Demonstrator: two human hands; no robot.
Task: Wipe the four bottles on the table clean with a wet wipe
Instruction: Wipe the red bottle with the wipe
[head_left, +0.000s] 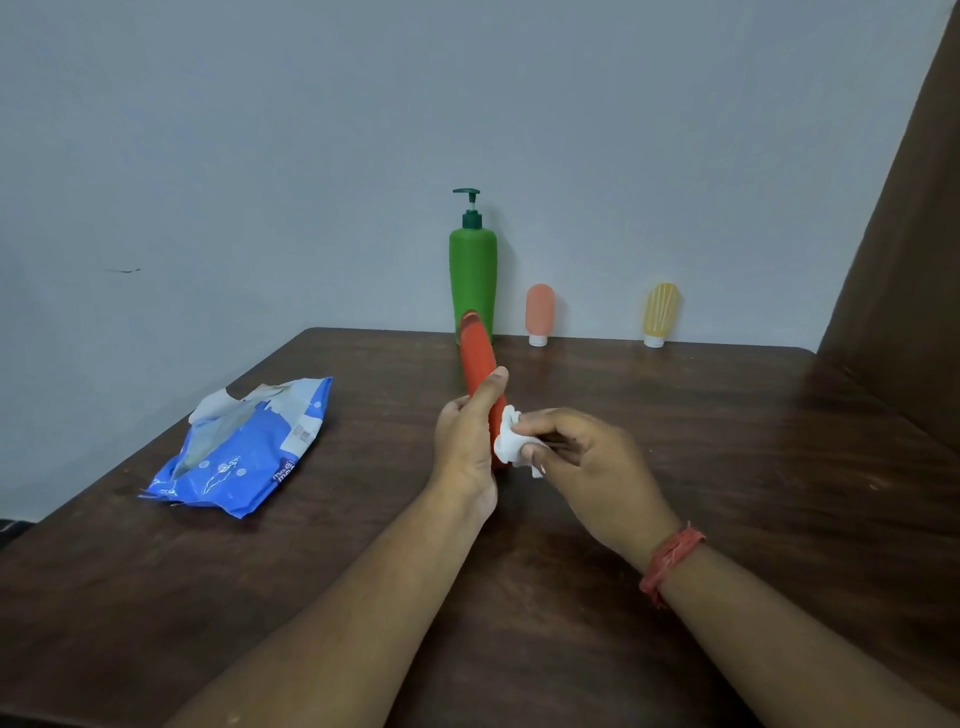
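Observation:
My left hand (467, 441) grips a long red bottle (477, 358) around its lower half and holds it tilted away from me above the table. My right hand (587, 462) pinches a crumpled white wet wipe (506, 441) and presses it against the bottle's right side, just beside my left hand. A tall green pump bottle (472, 270) stands at the table's far edge against the wall. To its right stand a small pink bottle (539, 312) and a small yellow bottle (660, 312), both resting on their white caps.
A blue wet wipe pack (244, 452) lies open on the dark wooden table (727, 441) to the left, with a wipe sticking out of its top. A brown curtain (904, 234) hangs at the right. The table's left edge runs diagonally past the pack.

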